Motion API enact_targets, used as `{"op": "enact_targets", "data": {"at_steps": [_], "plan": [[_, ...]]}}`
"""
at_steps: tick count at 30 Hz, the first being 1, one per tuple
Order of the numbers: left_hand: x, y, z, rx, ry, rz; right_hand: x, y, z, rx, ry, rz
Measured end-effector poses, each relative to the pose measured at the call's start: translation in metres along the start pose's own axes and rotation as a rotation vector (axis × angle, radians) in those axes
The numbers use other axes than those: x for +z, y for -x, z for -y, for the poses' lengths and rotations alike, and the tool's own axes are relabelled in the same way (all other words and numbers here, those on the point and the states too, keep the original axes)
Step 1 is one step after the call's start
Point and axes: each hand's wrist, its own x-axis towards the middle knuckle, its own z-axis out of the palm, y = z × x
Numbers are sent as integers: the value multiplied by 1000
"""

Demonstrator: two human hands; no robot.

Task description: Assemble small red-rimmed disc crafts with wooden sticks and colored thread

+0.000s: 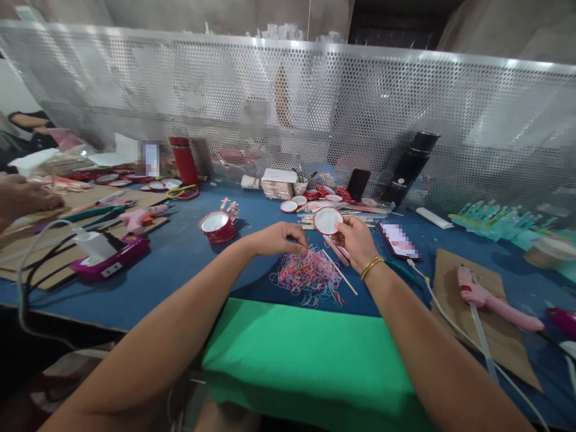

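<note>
My right hand (355, 239) grips a small round white disc with a red rim (328, 220), holding it up and tilted toward me. A slim pinkish stick-like tool (336, 249) shows below those fingers; whether they hold it too I cannot tell. My left hand (284, 239) is closed in a pinch at the top of a tangled heap of multicoloured threads (308, 275). A speck of red shows at its fingertips, too small to name. Beside the heap, a thin wooden stick (341, 273) lies at a slant. Green cloth (310, 354) covers the area in front of me.
Left stand a stack of red-rimmed rings (217, 228), a purple power strip (110, 261) and a pink glue gun (135, 219). Another glue gun (495, 300) lies right on cardboard, near a phone (399, 240). A black bottle (409, 171) leans at the perforated screen. Another person's hand (27, 198) is far left.
</note>
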Motion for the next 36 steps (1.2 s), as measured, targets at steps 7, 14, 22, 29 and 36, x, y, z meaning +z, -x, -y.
{"op": "enact_targets", "data": {"at_steps": [7,14,22,29,36], "plan": [[-1,0,7,-81,145,-11,-1,-2,-3,-13,8,10],[-1,1,13,-149,74,-63,-2,-5,-8,-12,17,37],[4,-2,1,59,-25,-99,-4,-8,-15,-47,57,66],[5,-1,-2,49,-163,-80,-3,-9,-17,-45,54,62],[-8,7,8,-104,-244,-11,-4,-8,-16,-26,38,69]]}}
